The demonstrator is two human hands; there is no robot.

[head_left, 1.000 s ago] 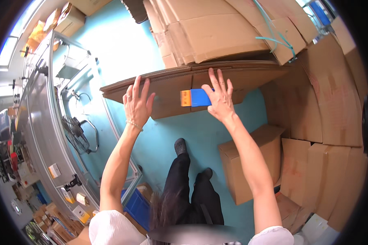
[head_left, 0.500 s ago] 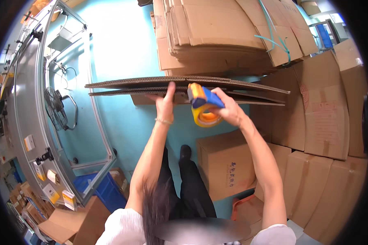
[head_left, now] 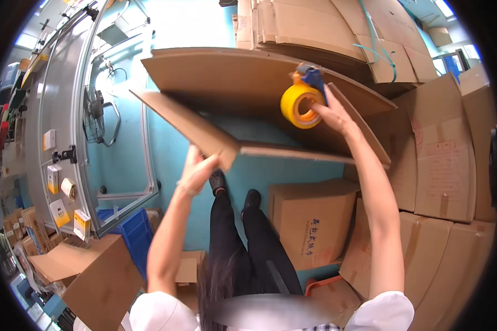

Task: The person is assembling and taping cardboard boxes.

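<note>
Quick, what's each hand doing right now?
Left hand: closed on the brown folded cardboard box.
Right hand: holding the yellow tape roll dispenser.

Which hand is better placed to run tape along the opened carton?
Right: the right hand already holds the tape dispenser against the carton; the left hand braces its lower corner.

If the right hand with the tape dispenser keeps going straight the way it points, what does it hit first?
The right hand points up and left with the yellow tape dispenser leading. Most likely the dispenser meets the inner face of the far cardboard panel of the opened box; depth is hard to judge here.
</note>
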